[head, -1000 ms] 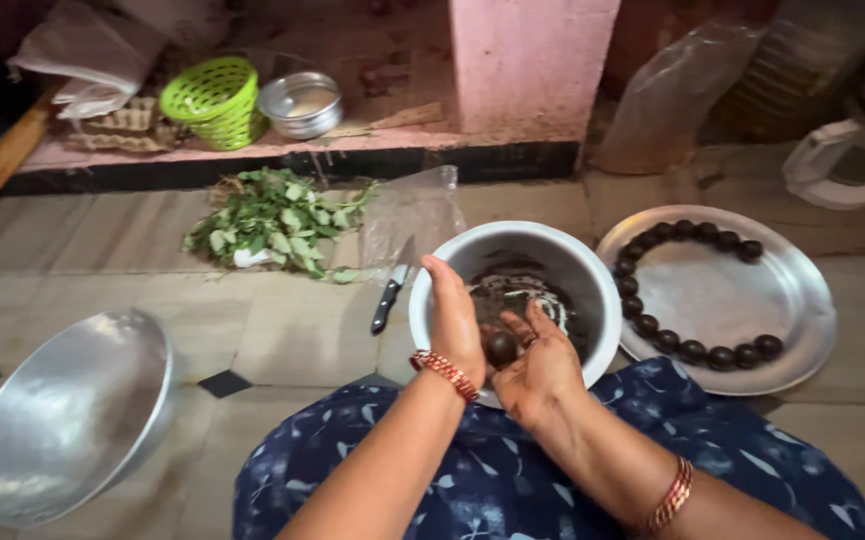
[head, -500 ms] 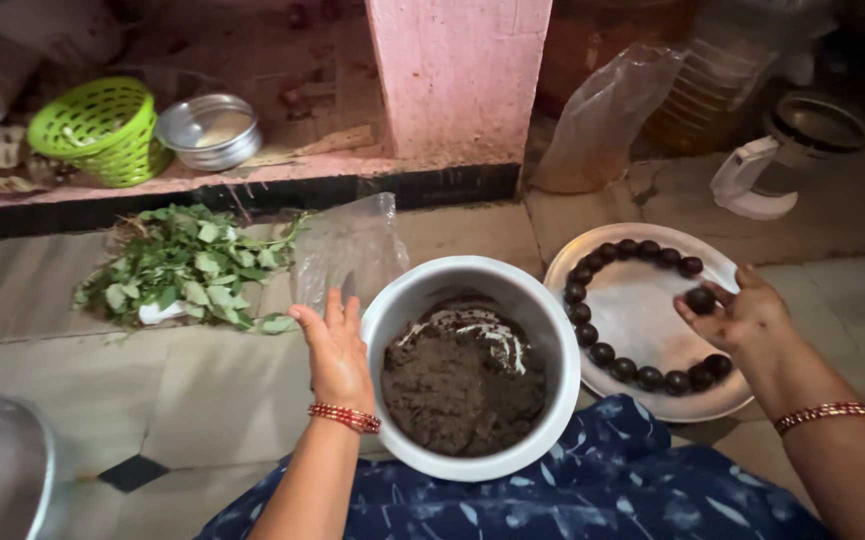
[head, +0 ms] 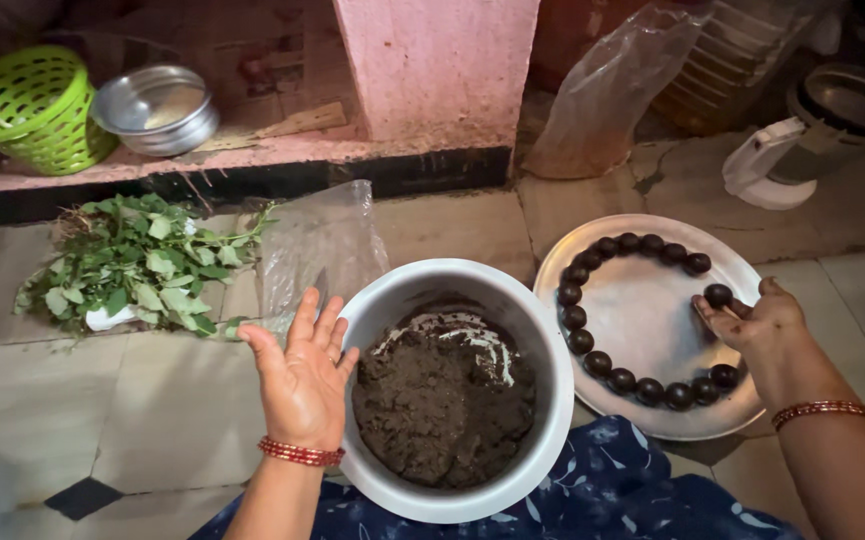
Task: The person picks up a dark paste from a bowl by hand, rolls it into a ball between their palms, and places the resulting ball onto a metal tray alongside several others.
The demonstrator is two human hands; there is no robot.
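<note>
Dim, warm indoor light — soft glare on the steel plate (head: 652,330), dark murky top corners, sharp centre, slight wide-angle bending at edges.

Tiled floor (head: 152,420) bears pot (head: 552,400); plate (head: 652,330); leaves (head: 132,265).

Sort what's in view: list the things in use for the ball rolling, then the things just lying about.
In use: pot of dark mixture, steel plate, dark balls, right hand, left hand.
Lying about: leaves, green basket, steel bowl, plastic bag.
</note>
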